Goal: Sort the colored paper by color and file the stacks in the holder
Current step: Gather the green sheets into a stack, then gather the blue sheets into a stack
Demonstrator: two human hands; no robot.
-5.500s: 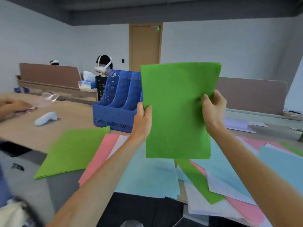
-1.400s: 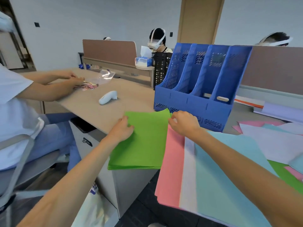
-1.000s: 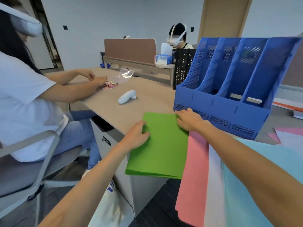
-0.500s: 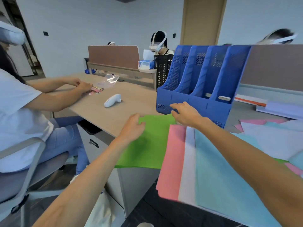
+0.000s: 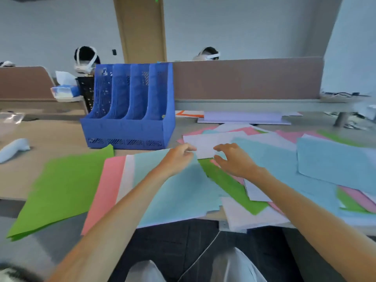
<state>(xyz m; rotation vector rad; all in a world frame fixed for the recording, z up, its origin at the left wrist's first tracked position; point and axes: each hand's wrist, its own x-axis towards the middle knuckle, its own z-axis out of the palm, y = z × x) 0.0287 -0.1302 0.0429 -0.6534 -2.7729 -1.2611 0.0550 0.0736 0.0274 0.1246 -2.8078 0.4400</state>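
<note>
Blue four-slot holder (image 5: 126, 129), one green stack (image 5: 61, 186) laid near it, one white sheet (image 5: 203, 145) pinched by the left hand (image 5: 178, 158), right hand (image 5: 234, 161) spread open alongside.

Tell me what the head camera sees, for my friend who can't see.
A left hand and a right hand reach into a messy pile of coloured paper on a desk. A green stack lies left, near a blue holder.
</note>
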